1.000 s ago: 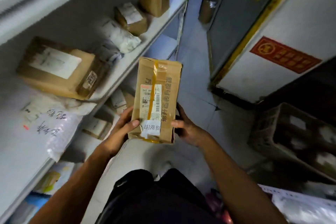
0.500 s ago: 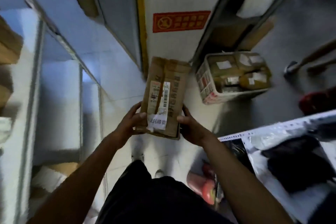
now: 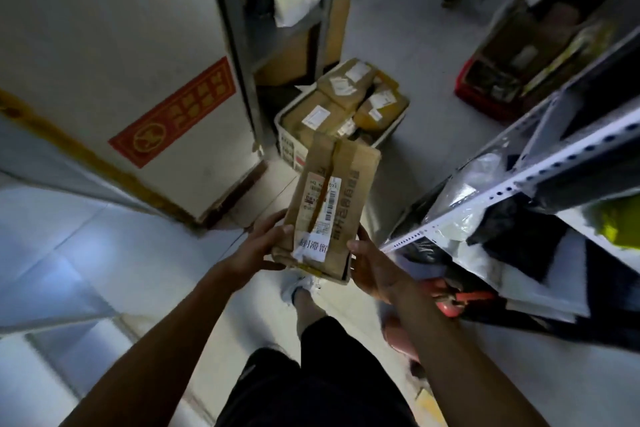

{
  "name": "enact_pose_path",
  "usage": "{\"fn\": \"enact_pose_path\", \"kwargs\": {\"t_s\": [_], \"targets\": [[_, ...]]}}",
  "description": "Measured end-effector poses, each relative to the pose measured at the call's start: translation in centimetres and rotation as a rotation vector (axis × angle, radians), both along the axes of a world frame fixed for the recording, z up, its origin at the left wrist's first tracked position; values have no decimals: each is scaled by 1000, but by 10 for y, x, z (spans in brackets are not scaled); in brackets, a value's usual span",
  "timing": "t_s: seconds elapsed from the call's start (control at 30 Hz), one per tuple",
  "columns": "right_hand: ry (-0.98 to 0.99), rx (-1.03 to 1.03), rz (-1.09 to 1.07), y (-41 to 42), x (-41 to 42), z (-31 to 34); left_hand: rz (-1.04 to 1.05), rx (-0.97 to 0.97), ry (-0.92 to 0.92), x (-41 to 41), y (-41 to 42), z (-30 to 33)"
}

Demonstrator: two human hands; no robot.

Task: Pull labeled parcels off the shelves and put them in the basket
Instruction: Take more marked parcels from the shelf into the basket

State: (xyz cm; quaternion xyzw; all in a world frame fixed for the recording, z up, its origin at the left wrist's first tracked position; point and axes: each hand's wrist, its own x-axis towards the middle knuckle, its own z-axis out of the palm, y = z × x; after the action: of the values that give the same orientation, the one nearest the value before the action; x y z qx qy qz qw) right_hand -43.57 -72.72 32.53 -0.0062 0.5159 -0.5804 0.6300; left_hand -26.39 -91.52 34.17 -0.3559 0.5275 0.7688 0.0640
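Both hands, left hand (image 3: 258,248) and right hand (image 3: 372,262), grip one taped cardboard parcel (image 3: 329,204) bearing a barcode label and handwritten slip, held above the floor before the parcel-filled white basket (image 3: 287,144)

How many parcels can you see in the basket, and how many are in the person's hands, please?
Brown parcels in the white basket, as far as visible: 4, the nearest at
Brown cardboard parcel held by left hand and right hand: 1
Total: 5
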Motion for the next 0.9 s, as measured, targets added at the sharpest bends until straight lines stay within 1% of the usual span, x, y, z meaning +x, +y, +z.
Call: {"fn": "enact_pose_path", "kwargs": {"t_s": [0.1,0.33,0.6,0.77,0.9], "targets": [[-37,5,-58,-19,-32,-13,-93,8,-11,-45,-31,-11],[-107,105,-192,-82,-119,-35,-186,49,-136,-162,-110,-28],[-156,167,-296,-149,-209,-64,-193,136,-245,-293,-183,-48],[-214,192,-446,-196,-266,-111,-276,199,-273,-369,-238,-94],[-222,206,-489,-232,-305,-159,-375,216,-280,-419,-274,-149]]}}
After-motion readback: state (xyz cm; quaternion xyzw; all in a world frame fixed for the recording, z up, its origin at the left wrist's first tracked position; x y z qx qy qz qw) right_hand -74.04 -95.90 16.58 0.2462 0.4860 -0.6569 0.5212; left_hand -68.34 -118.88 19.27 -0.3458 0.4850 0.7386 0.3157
